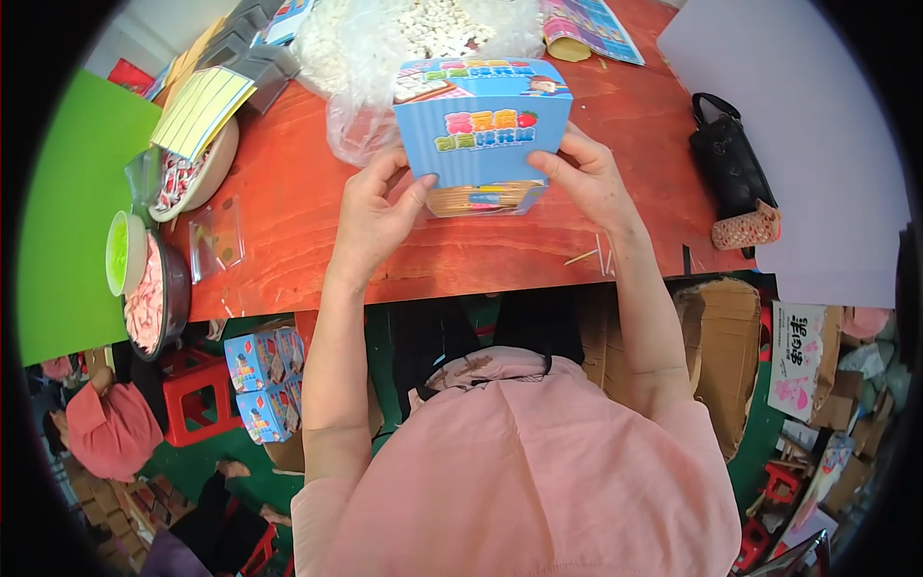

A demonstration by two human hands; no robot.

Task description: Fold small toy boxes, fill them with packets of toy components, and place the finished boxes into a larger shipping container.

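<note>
Between my hands, over the red table, is a blue printed cardboard box [481,135] with colourful lettering. My left hand [385,197] pinches its lower left corner between thumb and fingers. On the other side my right hand [586,173] grips the lower right edge, thumb on the front face. Out of the box's lower side shows part of a clear plastic tray [486,199] with thin wooden sticks and something colourful in it. How far the tray reaches inside the box is hidden.
A clear bag [361,120] of small white pieces lies behind the box. At left stand a bowl of red-and-white packets [181,181], a green-filled cup [119,252] and a dark bowl of pink strips [147,298]. A black pouch [729,159] lies right. Finished-looking blue boxes [264,385] are stacked below.
</note>
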